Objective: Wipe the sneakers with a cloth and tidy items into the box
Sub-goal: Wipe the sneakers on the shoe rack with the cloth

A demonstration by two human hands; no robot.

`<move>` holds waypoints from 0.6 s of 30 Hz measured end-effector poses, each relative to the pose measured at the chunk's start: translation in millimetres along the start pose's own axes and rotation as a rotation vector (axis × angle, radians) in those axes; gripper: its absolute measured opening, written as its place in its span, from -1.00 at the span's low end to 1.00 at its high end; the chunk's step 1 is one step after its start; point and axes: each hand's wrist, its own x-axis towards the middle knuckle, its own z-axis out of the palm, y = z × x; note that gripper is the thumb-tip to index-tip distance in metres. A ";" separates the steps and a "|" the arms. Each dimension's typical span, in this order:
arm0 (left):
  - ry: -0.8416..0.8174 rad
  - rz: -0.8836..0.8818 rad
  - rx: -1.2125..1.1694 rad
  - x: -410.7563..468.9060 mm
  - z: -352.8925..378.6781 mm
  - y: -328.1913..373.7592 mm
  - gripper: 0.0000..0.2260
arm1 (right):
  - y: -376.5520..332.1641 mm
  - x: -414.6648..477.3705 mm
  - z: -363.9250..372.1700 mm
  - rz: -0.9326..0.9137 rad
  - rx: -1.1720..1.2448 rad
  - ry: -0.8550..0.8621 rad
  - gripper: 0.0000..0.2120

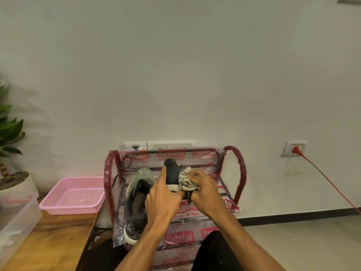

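1. Head view: the left hand (166, 194) grips a dark navy fabric sneaker with a white rubber sole (172, 175). Its fingers curl round the shoe's side and hold it raised above the rack, one end pointing up toward the wall
2. The right hand (204, 189) pinches a crumpled white cloth with a dark pattern (188, 181) and presses it against the right side of the held sneaker, just above the white sole
3. A second sneaker, grey-green with a dark inside and a white sole (136, 196), lies on the top tier of the rack just left of the left hand, opening facing up
4. The metal rack wrapped in clear plastic with red printed labels (241, 173) stands against the white wall, in front of the person's knees
5. A pink plastic mesh basket (58, 189) sits on a wooden surface (54, 237) just left of the rack; a clear plastic box (17, 222) stands at the left edge, nearer the camera
6. A potted green plant (9, 130) stands at far left; a red cable (322, 177) is plugged into a wall socket (293, 149) on the right and trails down to the right
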 end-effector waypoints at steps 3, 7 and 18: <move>0.022 -0.058 -0.065 -2.5 -1.0 -6.4 -0.19 | 16.2 -6.5 4.8 0.105 -0.042 -0.073 -0.71; 0.017 -0.040 -0.095 -4.7 0.1 -8.0 -0.15 | 17.8 -16.2 12.7 0.203 0.107 -0.012 -0.65; -0.046 -0.032 -0.077 -3.4 0.6 -5.2 -0.15 | 4.1 -5.7 -2.3 0.150 0.112 0.028 -0.58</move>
